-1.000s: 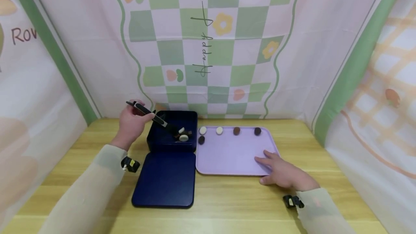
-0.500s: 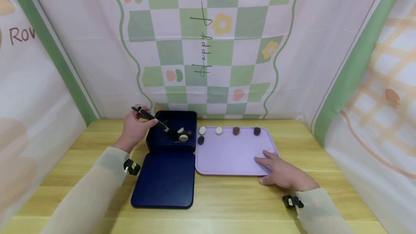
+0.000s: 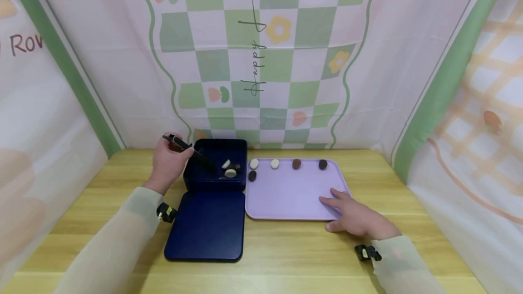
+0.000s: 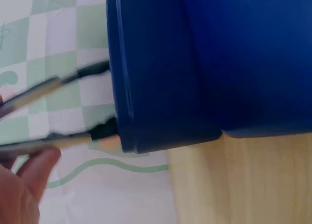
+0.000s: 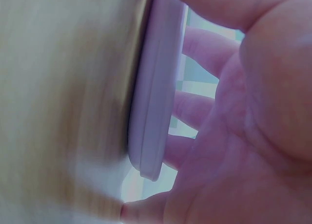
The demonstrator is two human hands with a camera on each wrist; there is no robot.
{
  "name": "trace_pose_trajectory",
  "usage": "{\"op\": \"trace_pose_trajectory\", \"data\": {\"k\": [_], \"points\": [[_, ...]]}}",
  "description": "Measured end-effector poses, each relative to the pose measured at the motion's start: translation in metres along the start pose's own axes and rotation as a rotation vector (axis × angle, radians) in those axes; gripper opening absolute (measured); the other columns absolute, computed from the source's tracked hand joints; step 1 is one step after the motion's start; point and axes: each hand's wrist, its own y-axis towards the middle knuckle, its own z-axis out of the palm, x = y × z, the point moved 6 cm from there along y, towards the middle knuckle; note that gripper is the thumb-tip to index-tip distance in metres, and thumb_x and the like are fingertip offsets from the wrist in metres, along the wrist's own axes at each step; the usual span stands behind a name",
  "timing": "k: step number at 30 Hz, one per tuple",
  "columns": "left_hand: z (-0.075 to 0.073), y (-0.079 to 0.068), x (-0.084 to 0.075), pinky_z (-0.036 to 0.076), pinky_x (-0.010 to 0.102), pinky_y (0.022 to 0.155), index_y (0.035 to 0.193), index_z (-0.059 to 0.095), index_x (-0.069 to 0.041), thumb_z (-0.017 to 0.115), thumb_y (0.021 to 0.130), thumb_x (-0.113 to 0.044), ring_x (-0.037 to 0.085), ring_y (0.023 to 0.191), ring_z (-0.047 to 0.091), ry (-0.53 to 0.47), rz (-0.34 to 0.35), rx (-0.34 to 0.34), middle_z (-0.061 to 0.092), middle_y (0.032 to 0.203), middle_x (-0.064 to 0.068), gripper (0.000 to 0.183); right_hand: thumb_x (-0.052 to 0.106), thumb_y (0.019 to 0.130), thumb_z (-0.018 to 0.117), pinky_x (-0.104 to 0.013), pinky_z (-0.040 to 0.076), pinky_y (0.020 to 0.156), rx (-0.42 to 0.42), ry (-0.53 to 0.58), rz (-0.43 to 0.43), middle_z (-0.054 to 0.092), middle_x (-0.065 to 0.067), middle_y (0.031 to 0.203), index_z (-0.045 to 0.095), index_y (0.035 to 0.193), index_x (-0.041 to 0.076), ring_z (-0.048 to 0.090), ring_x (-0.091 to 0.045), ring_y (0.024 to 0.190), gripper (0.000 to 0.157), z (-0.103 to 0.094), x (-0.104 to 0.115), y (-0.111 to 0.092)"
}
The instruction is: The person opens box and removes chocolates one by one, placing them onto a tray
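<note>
My left hand (image 3: 168,164) grips black-and-silver tongs (image 3: 180,143) and reaches their dark end down into a deep navy box (image 3: 222,145). Seen from the left wrist, the two arms of the tongs (image 4: 73,138) stand apart, their tips hidden behind the box wall (image 4: 156,87). Several small white and dark pieces, including a white disc (image 3: 230,173), lie on the box floor, to the right of the tongs. My right hand (image 3: 351,214) rests with spread fingers on the near right corner of a lilac tray (image 3: 290,194), the thumb off its front edge.
Along the tray's far edge sit round discs: two white ones, one being the white disc (image 3: 275,164), a brown disc (image 3: 296,164) and a dark disc (image 3: 323,164). Another dark disc (image 3: 252,176) lies below the left one. A navy lid (image 3: 205,226) lies before the box.
The tongs first shifted right and down towards the pieces in the box, then drew back left, apart from them. My right hand has stayed on the tray.
</note>
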Motion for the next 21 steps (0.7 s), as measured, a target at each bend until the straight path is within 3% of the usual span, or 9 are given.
{"op": "trace_pose_trajectory", "data": {"k": [15, 18, 21], "points": [[-0.0002, -0.0050, -0.0049, 0.051, 0.030, 0.062, 0.099, 0.055, -0.002, 0.078, 0.081, -0.006, 0.025, 0.072, 0.060, 0.027, 0.029, -0.129, 0.063, 0.086, 0.013, 0.029, 0.039, 0.082, 0.080, -0.067, 0.020, 0.108, -0.004, 0.005, 0.001, 0.022, -0.035, 0.154, 0.050, 0.146, 0.006, 0.018, -0.056, 0.139, 0.077, -0.0010, 0.0030, -0.0014], [-0.0030, -0.0043, -0.0034, 0.050, 0.031, 0.066, 0.101, 0.055, -0.002, 0.077, 0.082, -0.009, 0.024, 0.074, 0.060, 0.038, -0.007, -0.176, 0.064, 0.089, 0.012, 0.030, 0.039, 0.081, 0.081, -0.067, 0.020, 0.108, -0.017, 0.003, -0.006, 0.022, -0.036, 0.153, 0.051, 0.145, 0.006, 0.018, -0.057, 0.139, 0.078, -0.0017, 0.0035, -0.0011], [-0.0072, -0.0023, 0.0019, 0.050, 0.032, 0.071, 0.106, 0.054, -0.004, 0.077, 0.083, -0.013, 0.023, 0.079, 0.060, 0.012, -0.095, -0.220, 0.063, 0.093, 0.010, 0.033, 0.038, 0.080, 0.082, -0.067, 0.020, 0.108, -0.027, 0.001, -0.008, 0.022, -0.036, 0.153, 0.051, 0.145, 0.005, 0.018, -0.057, 0.138, 0.079, -0.0020, 0.0034, -0.0008]]}}
